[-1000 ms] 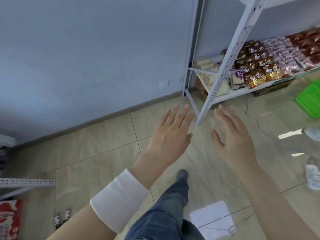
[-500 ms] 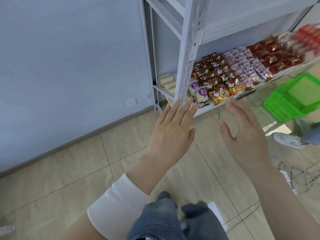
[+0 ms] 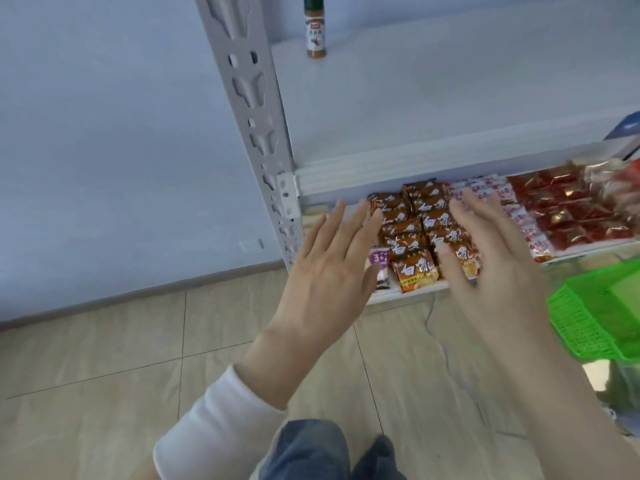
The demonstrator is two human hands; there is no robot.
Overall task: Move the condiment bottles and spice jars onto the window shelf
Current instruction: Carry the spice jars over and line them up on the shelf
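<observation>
Head view: your left hand [image 3: 329, 278] and right hand [image 3: 498, 271] hover flat and empty near the shelf [image 3: 450, 98]; one spice jar [image 3: 315, 29] stands there, so fetching another likely comes next.

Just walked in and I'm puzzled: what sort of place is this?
Probably a small shop or its stockroom: a white metal rack holds rows of instant-noodle packets and red snack packets, a spice jar stands on the shelf above, and a green plastic basket sits beside it.
</observation>
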